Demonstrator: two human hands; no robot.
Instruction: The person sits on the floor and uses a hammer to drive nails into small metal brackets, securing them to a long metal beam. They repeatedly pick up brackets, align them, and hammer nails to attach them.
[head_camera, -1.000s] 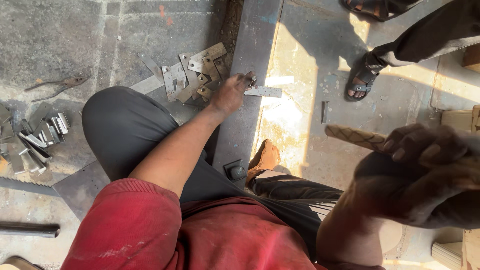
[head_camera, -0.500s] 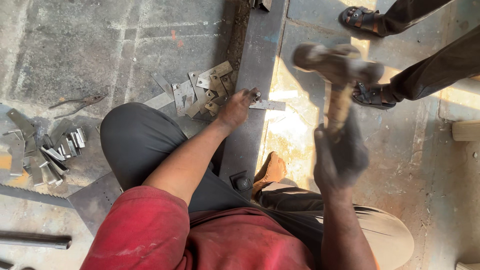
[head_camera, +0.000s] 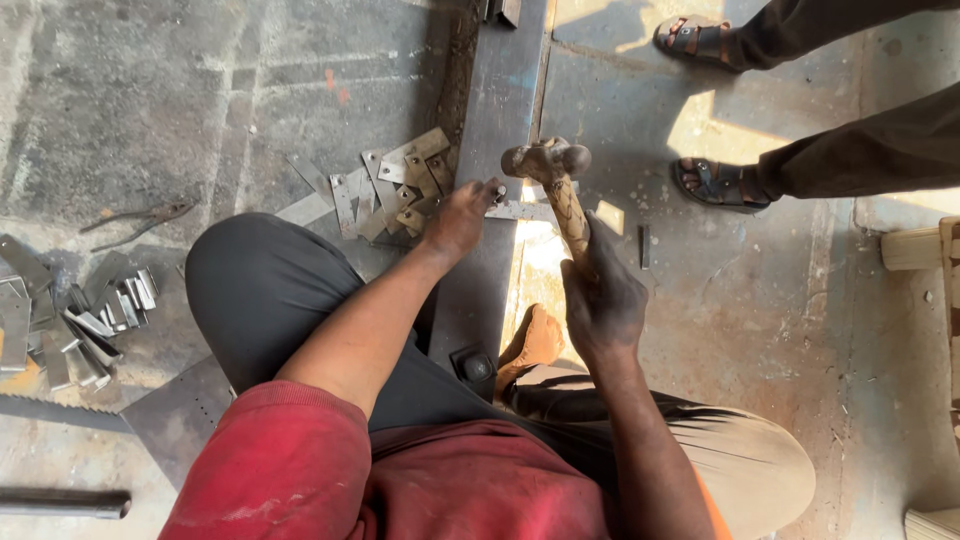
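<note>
On the dark steel beam (head_camera: 497, 110) laid across the concrete floor (head_camera: 150, 100), the left hand (head_camera: 458, 218) pressed its closed fingers on a small flat metal strip (head_camera: 528, 211), pinning it at the beam's edge. Just right of it, the right hand (head_camera: 603, 300) was clamped around the wooden handle of a hammer (head_camera: 556, 180), whose worn head hung right above the strip's held end. A heap of cut metal plates (head_camera: 395, 185) lay touching the beam beside the left hand, more offcuts (head_camera: 90, 315) lay well apart at the left, and another person's sandalled feet (head_camera: 718, 185) stood near on the right.
</note>
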